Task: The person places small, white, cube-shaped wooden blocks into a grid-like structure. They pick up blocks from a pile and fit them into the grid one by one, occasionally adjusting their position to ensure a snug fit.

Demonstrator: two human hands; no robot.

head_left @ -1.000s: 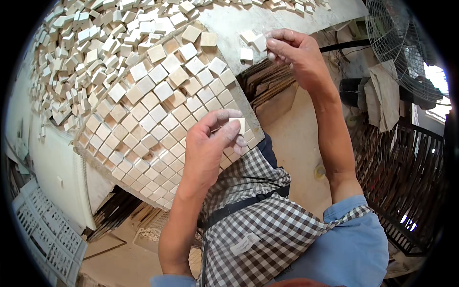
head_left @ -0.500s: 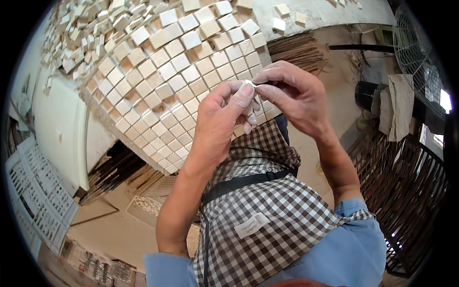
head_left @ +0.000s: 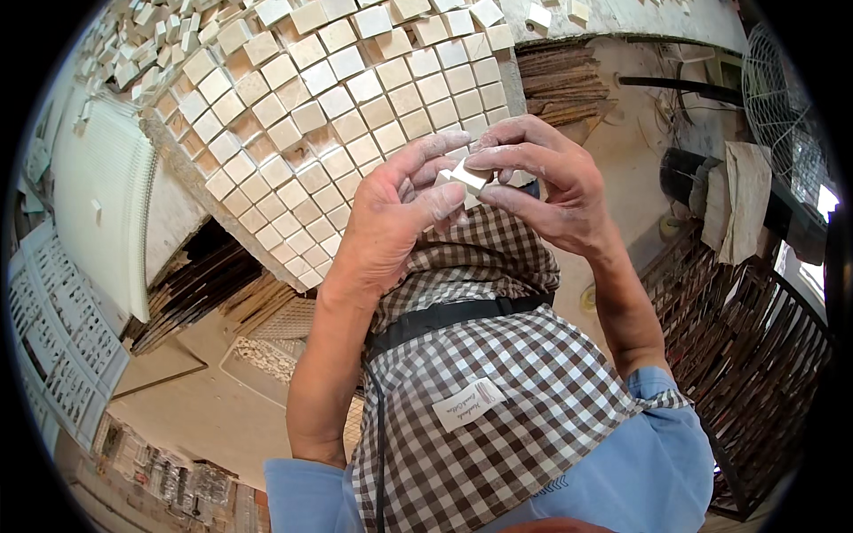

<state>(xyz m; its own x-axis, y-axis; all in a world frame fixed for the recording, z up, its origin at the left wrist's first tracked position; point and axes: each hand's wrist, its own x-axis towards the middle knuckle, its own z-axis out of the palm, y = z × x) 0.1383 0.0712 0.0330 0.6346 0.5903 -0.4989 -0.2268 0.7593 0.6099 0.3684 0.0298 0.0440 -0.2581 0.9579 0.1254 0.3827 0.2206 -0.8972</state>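
Between my two hands, in front of my apron, is a small white stone tile (head_left: 469, 178) with its top face and one edge showing. My right hand (head_left: 562, 191) pinches it from the right, fingers above and thumb below. From the left, the thumb and bent fingers of my left hand (head_left: 380, 218) close on its other side; some of those fingertips are hidden. Pale dust coats the fingers of both hands. Just beyond them lies a tilted board of square beige and white tiles (head_left: 338, 133) in rows, several seated unevenly and a few slots bare brown.
A heap of loose tiles (head_left: 133, 44) lies at the far left. Dark strips are stacked under the board at left (head_left: 200, 284) and right (head_left: 560, 84). A fan (head_left: 782, 98) and a slatted rack (head_left: 746, 373) stand at the right, and a pale plastic crate (head_left: 67, 329) at the left.
The tile, mostly hidden by my fingers before, now shows its face. My hands have opened around it a little and the right fingers have spread. The whole view has shifted slightly.
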